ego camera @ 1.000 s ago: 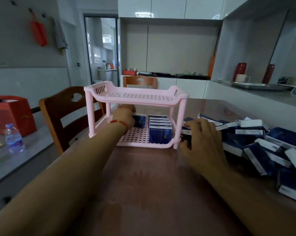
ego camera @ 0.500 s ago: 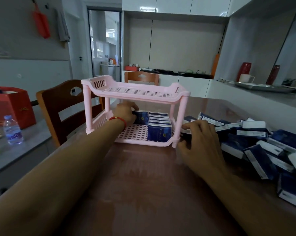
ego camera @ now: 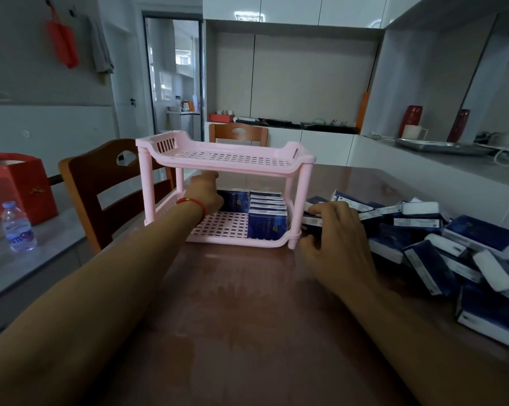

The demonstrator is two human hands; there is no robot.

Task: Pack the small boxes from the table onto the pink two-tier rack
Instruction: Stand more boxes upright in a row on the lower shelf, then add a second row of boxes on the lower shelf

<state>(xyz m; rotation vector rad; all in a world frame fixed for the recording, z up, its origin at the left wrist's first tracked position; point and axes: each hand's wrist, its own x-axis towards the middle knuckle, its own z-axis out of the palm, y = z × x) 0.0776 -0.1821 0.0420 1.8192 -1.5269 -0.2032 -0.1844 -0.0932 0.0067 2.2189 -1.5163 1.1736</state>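
The pink two-tier rack point(ego camera: 226, 159) stands on the brown table point(ego camera: 247, 332); its top tier holds nothing. On the lower tier a row of several dark blue boxes point(ego camera: 267, 222) stands upright at the right. My left hand point(ego camera: 206, 194) reaches inside the lower tier and holds another blue box point(ego camera: 235, 200) upright at the back. My right hand point(ego camera: 335, 238) rests just right of the rack's front right post, fingers closed around a blue and white box point(ego camera: 311, 219) at the edge of the pile of loose boxes point(ego camera: 440, 250).
A wooden chair point(ego camera: 106, 189) stands left of the rack and another chair point(ego camera: 238, 133) behind it. On a grey side surface at the left are a water bottle point(ego camera: 17, 227) and a red bag point(ego camera: 16, 186). A white counter point(ego camera: 452, 159) runs along the right.
My left hand has pushed its box a little further back on the lower tier. My right hand has stayed at the pile's edge, gripping a box. The view has shifted slightly.
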